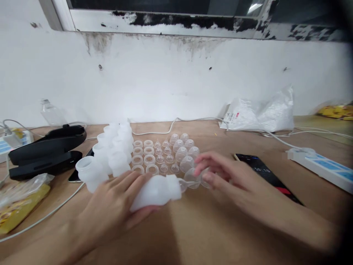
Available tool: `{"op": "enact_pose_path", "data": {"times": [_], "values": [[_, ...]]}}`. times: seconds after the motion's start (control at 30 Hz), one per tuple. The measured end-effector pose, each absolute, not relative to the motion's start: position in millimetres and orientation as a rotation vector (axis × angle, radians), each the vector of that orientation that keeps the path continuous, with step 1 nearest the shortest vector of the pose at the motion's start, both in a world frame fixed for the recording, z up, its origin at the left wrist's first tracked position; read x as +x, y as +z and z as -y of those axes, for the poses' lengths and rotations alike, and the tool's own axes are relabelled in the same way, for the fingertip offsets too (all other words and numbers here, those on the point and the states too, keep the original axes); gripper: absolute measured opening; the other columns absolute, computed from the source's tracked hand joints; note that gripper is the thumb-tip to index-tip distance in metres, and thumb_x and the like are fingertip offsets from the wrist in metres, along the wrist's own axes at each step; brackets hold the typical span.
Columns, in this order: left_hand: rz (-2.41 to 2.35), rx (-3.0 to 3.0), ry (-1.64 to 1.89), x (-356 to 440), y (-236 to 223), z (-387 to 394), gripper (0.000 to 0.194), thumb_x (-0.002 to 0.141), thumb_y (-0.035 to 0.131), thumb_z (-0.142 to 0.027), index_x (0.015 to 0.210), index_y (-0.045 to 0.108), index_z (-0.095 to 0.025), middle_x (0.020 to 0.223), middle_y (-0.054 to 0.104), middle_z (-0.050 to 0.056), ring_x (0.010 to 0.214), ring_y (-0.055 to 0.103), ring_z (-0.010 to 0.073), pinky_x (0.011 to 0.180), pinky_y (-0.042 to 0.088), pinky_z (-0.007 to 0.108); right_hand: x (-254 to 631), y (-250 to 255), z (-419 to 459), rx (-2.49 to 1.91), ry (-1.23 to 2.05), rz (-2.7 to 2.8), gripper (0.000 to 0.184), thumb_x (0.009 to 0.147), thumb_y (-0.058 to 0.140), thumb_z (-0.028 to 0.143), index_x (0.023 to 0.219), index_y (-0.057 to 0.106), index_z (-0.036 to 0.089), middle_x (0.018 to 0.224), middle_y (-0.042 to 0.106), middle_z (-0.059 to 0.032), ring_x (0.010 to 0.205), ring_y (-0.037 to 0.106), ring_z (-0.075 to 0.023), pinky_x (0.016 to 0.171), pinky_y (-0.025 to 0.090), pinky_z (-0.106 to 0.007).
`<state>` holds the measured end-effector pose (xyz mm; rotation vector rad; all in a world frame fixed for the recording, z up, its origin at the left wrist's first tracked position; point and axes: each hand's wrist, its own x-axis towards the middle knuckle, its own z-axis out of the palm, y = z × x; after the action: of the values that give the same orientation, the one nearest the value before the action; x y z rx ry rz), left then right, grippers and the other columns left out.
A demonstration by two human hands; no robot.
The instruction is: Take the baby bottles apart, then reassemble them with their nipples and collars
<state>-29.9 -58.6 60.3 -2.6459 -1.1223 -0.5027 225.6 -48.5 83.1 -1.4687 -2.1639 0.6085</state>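
My left hand (121, 198) is wrapped round a white baby bottle (154, 193), tilted on its side with its top pointing right. A clear teat (185, 184) sticks out of the bottle's collar. Just right of the teat's tip is my right hand (220, 173), its fingers curved and apart with nothing seen between them. Behind its fingertips stand rows of clear domed caps (186, 163). Left of those caps lie clear teats (159, 159) and white collar rings (149, 159) in rows. Several open white bottles (92, 173) stand upright beyond my left hand.
At left are a black case (49, 145), a bag with yellow contents (24, 206) and a clear bottle (51, 112). To the right lie a phone (267, 176), a power strip (325, 165) and a white plastic bag (259, 114). A white cable (154, 133) runs along the wall.
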Motion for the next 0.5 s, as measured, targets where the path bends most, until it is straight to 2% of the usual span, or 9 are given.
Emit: {"op": "enact_pose_path", "data": {"times": [0.07,0.17,0.3,0.43,0.5], "values": [[0.977,-2.525,-0.538,-21.2,61.9,49.9,0.041,0.084,0.042,-0.042,0.112,0.045,-0.013,0.097,0.063,0.009,0.084,0.060,0.0204,0.066,0.051,0.031,206.8,86.6,42.8,-1.395,0.888,2.193,0.031,0.084,0.034,0.047,0.089,0.050,0.021,0.075,0.063,-0.0010,0.053,0.055,-0.0110,0.054,0.042,-0.025],[0.987,-2.407,-0.535,-12.9,63.5,35.7,0.043,0.084,0.039,-0.045,0.111,0.047,-0.012,0.097,0.063,0.009,0.084,0.060,0.0212,0.062,0.051,0.030,190.1,88.4,22.1,-1.367,1.180,2.178,0.034,0.079,0.043,0.050,0.079,0.051,0.016,0.067,0.062,-0.0015,0.039,0.046,-0.0066,0.041,0.036,-0.021],[1.121,-2.432,-0.513,-10.8,67.6,24.6,0.047,0.083,0.039,-0.049,0.112,0.047,-0.013,0.101,0.062,0.009,0.084,0.060,0.0214,0.059,0.050,0.030,188.6,88.9,1.4,-1.274,1.175,2.154,0.033,0.076,0.049,0.048,0.080,0.052,0.015,0.064,0.060,-0.0002,0.041,0.045,-0.0055,0.037,0.031,-0.018],[1.216,-2.607,-0.493,-9.9,76.5,21.3,0.047,0.081,0.044,-0.048,0.115,0.046,-0.016,0.103,0.060,0.008,0.087,0.058,0.0223,0.064,0.049,0.032,193.6,84.9,1.1,-1.203,1.145,2.165,0.029,0.078,0.047,0.044,0.085,0.052,0.016,0.064,0.059,0.0007,0.044,0.050,-0.0072,0.040,0.035,-0.019],[1.318,-2.717,-0.565,-8.8,82.0,19.2,0.047,0.079,0.047,-0.049,0.115,0.047,-0.019,0.101,0.060,0.006,0.083,0.058,0.0211,0.064,0.047,0.031,196.9,84.5,3.8,-1.171,0.979,2.229,0.028,0.079,0.047,0.043,0.088,0.052,0.017,0.065,0.059,0.0010,0.048,0.053,-0.0092,0.046,0.038,-0.021]]}}
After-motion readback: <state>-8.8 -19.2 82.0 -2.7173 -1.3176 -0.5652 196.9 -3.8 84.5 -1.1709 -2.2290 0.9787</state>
